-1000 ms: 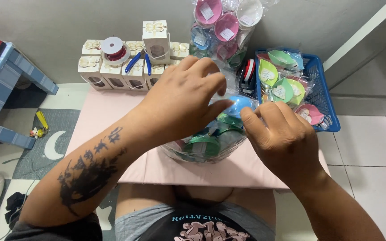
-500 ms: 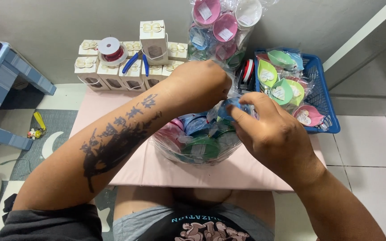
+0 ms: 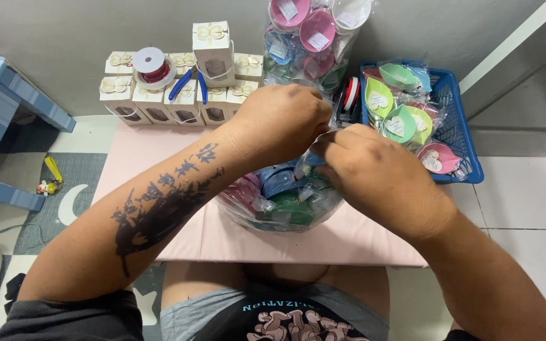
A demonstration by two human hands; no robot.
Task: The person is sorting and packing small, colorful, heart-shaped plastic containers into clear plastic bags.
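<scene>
- Left hand (image 3: 282, 123) and right hand (image 3: 374, 177) both pinch the clear plastic bag (image 3: 279, 205) of coloured items.
- Bag rests on the pink worktop (image 3: 134, 158), blue basket (image 3: 459, 136) far right.

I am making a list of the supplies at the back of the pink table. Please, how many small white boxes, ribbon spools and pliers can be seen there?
Small white boxes: 9 in view, one standing taller on the others
Ribbon spools: 1, red, lying on the boxes
Blue-handled pliers: 1, lying on the boxes
Total: 11
</scene>
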